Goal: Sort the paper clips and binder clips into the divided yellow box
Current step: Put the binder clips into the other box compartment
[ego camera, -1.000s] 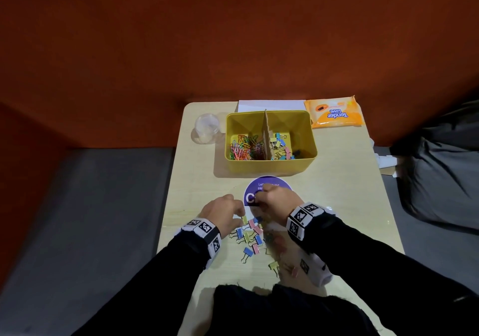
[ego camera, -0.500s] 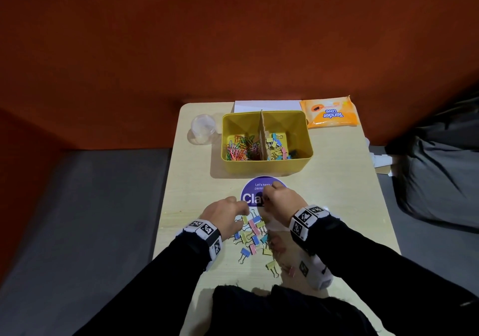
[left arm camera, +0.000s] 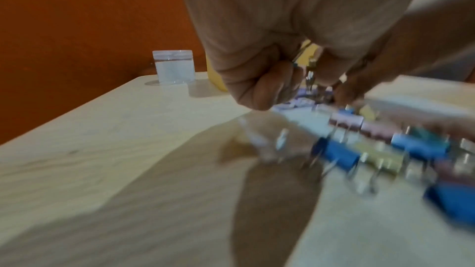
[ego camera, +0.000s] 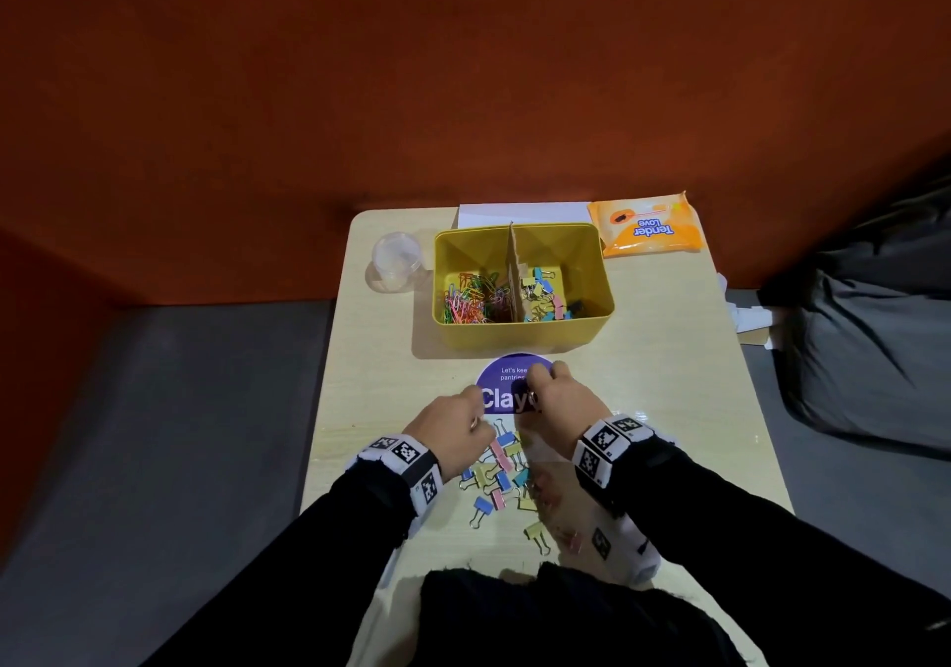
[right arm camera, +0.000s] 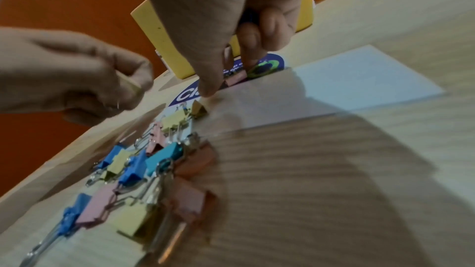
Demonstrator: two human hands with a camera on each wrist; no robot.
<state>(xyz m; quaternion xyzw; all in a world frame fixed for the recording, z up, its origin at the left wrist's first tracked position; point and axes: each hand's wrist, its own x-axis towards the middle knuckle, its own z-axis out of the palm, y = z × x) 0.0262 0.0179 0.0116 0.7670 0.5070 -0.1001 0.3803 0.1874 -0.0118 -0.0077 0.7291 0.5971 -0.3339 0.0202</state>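
The yellow box (ego camera: 520, 339) stands past my hands, split by a cardboard divider (ego camera: 514, 270). Coloured paper clips (ego camera: 471, 298) fill its left part and binder clips (ego camera: 545, 296) its right. Several loose binder clips (ego camera: 499, 473) lie on the table between my wrists. My left hand (ego camera: 476, 422) is curled, and metal clip handles (left arm camera: 309, 68) show between its fingers; a yellow binder clip (right arm camera: 131, 84) is pinched there. My right hand (ego camera: 530, 391) pinches a pink binder clip (right arm camera: 236, 77) on the purple sticker, with something dark tucked in its curled fingers.
A round purple sticker (ego camera: 507, 375) lies in front of the box. A clear plastic jar (ego camera: 396, 260) stands at the back left and an orange wipes pack (ego camera: 646, 226) at the back right. White paper (ego camera: 520, 213) lies behind the box. A dark bag (ego camera: 864, 357) sits off the table's right side.
Both hands stay at the far edge of the pile. The right hand has shifted slightly right across the sticker, uncovering more of its lettering. The left hand has barely moved.
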